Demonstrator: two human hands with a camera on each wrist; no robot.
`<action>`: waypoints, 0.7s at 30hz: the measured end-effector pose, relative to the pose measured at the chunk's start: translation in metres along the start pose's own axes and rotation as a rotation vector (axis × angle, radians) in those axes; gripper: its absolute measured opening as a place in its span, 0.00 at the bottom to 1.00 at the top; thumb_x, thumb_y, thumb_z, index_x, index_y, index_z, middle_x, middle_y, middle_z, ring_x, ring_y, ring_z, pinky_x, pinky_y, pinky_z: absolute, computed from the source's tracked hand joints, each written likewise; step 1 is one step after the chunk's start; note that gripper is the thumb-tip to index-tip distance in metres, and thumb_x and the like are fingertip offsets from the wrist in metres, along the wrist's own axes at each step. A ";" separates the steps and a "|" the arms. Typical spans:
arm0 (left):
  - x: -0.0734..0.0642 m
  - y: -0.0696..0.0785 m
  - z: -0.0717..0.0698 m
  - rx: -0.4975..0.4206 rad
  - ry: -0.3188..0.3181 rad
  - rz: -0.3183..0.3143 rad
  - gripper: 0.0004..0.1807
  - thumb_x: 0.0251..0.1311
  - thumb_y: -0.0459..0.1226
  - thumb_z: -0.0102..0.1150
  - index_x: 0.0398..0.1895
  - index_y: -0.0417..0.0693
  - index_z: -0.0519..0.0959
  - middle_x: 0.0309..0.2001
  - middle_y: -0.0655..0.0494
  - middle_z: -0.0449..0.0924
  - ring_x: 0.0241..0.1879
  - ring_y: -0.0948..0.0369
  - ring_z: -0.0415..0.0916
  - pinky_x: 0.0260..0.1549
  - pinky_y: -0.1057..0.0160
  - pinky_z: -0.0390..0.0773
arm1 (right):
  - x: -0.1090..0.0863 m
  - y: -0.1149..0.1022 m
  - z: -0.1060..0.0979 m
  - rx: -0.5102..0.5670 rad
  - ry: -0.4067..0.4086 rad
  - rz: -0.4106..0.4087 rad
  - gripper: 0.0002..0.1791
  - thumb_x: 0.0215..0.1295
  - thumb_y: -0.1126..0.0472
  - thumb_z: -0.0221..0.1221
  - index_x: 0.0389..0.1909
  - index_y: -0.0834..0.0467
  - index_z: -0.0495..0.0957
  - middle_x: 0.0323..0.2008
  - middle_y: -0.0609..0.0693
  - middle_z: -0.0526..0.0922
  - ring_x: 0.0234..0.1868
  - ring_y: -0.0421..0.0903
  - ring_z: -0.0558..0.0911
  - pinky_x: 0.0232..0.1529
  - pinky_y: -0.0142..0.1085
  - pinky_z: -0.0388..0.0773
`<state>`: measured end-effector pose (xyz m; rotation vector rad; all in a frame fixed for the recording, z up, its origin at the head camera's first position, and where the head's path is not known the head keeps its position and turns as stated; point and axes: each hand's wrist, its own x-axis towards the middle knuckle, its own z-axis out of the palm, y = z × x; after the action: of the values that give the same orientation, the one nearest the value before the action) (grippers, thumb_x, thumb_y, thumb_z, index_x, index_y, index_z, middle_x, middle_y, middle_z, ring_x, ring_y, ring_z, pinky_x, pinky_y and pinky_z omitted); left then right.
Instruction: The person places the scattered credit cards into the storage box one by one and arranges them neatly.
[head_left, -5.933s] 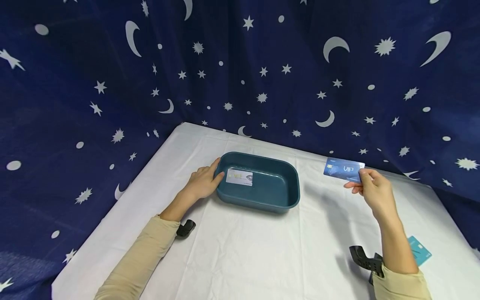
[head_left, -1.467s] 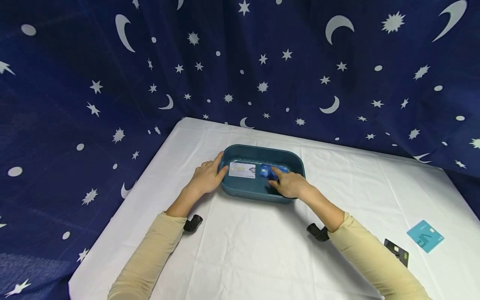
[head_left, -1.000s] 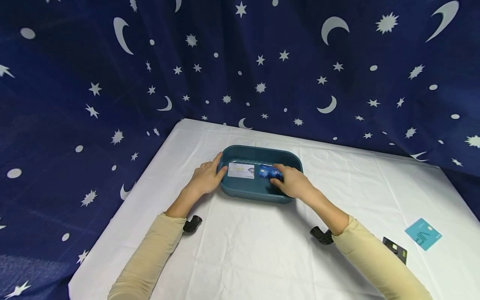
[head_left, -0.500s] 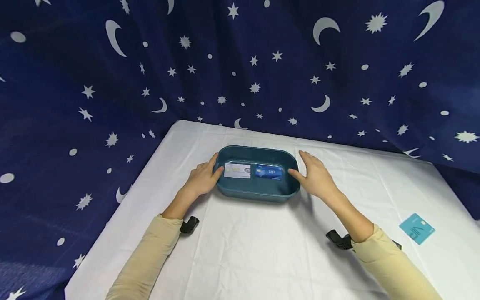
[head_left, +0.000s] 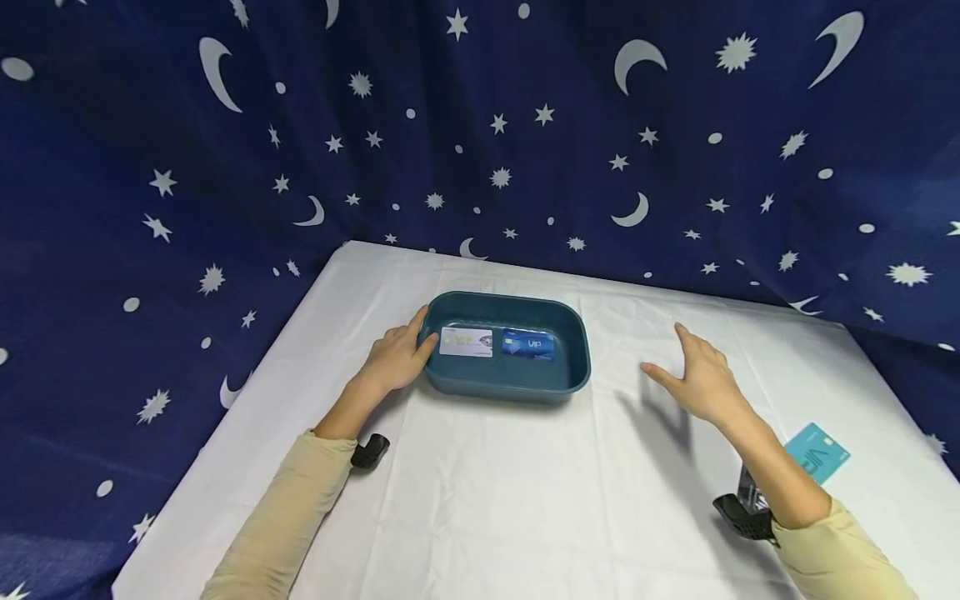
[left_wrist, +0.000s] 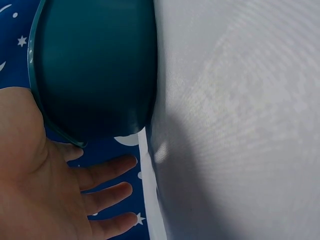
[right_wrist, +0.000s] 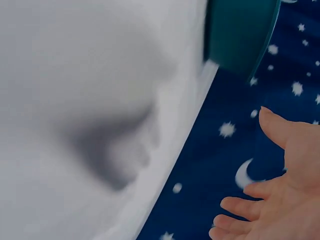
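A dark teal plastic bin (head_left: 507, 392) stands on the white-covered table. Inside it, a white VIP card (head_left: 467, 342) and a blue VIP card (head_left: 528, 344) lie side by side. My left hand (head_left: 396, 358) holds the bin's left end, thumb over the rim; in the left wrist view its other fingers (left_wrist: 107, 200) extend loosely outside the wall. To the right of the bin, my right hand (head_left: 701, 379) is over the table with nothing in it, thumb and fingers spread. A teal card (head_left: 817, 452) and a dark card (head_left: 748, 490) lie by the right forearm, which partly covers them.
Black wrist mounts (head_left: 370, 452) sit under both forearms. A dark blue curtain (head_left: 480, 150) with moons and stars hangs behind the table and along its sides. White cloth (head_left: 510, 500) covers the table.
The blue card went from my right hand into the bin beside the white card. My right hand let go and moved out rightward. My left hand stayed at the bin.
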<state>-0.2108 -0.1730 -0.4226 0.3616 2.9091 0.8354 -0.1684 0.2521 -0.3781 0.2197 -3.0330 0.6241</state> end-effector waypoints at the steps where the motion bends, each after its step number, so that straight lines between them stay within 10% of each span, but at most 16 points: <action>1: 0.001 0.000 0.000 0.002 0.002 0.003 0.34 0.74 0.49 0.35 0.76 0.42 0.45 0.66 0.33 0.60 0.64 0.36 0.56 0.56 0.34 0.56 | -0.003 0.006 -0.002 -0.013 0.000 0.007 0.49 0.66 0.44 0.57 0.68 0.77 0.47 0.61 0.81 0.55 0.61 0.78 0.54 0.57 0.66 0.50; 9: 0.001 -0.002 -0.001 0.012 -0.013 -0.015 0.34 0.74 0.49 0.34 0.76 0.43 0.43 0.66 0.32 0.59 0.65 0.35 0.55 0.56 0.34 0.55 | -0.034 0.052 -0.015 -0.043 -0.063 0.153 0.46 0.63 0.39 0.57 0.63 0.74 0.56 0.52 0.81 0.62 0.50 0.79 0.61 0.44 0.65 0.60; 21: 0.002 -0.003 0.000 -0.017 -0.023 -0.015 0.35 0.74 0.50 0.33 0.76 0.44 0.42 0.67 0.31 0.57 0.64 0.34 0.54 0.57 0.33 0.53 | -0.089 0.103 -0.011 0.025 -0.249 0.262 0.32 0.63 0.45 0.60 0.46 0.73 0.70 0.30 0.54 0.66 0.30 0.48 0.68 0.26 0.38 0.63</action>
<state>-0.2135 -0.1752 -0.4240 0.3449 2.8775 0.8477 -0.0956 0.3611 -0.4142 -0.1115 -3.3277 0.6982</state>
